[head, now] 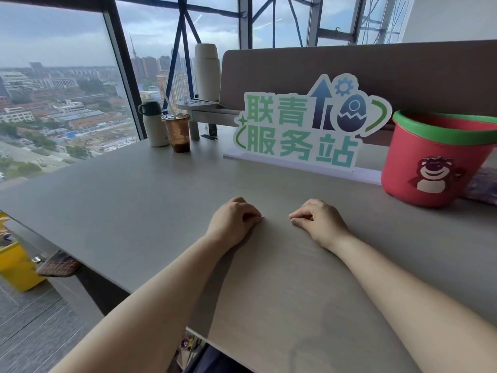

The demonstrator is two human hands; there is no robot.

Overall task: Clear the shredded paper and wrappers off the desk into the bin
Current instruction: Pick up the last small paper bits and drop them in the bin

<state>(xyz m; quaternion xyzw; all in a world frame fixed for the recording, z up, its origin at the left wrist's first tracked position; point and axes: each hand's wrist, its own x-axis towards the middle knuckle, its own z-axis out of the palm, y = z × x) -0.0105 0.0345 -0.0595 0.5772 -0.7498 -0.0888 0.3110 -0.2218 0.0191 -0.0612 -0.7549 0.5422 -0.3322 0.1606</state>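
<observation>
1. Now my left hand (234, 222) rests on the grey desk (134, 211) in front of me, knuckles up. Its fingers are curled under into a loose fist, and I see nothing held in it.
2. My right hand (318, 224) lies just beside it in the same way. The fingers are folded in, the thumb is against the forefinger, and I see nothing held here either. The two hands are near each other but do not touch.
3. Both my forearms are bare and lie flat on the desk.
4. The bin (403, 157) stands upright on the desk, to the right of my right hand and further back. It is a red bucket with a green rim and a bear picture on its wall. From here I cannot see inside it.
5. Left of the bin stands a white sign (304, 127) with green characters, in front of the brown partition (376, 68).
6. At the far left of the desk, by the window (53, 76), are a plastic cup (177, 133) with a little dark drink and a straw, and a small white bottle (153, 125) just beside it.
</observation>
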